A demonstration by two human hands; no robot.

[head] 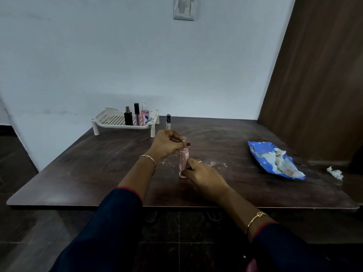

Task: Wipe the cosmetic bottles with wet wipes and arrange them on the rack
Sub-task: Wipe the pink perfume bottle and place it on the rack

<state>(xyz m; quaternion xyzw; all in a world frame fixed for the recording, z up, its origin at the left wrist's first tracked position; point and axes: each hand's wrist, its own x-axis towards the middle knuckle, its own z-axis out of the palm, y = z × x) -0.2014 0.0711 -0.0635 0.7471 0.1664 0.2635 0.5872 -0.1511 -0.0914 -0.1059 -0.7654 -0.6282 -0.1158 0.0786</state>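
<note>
Pink bottle [183,160] mid-table, left hand [167,143] pinching its cap, right hand [204,178] closed round its base | dark wood table [78,173], white crumbs | rack [110,119] at 11 | blue wipes pack [263,154] at 3, print unreadable | pale wall, switch plate [184,8] at 12

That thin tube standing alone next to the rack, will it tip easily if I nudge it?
Probably. The tube is tall and narrow on a small base, standing free on the table. It looks round, so it would likely roll afterwards.
</note>
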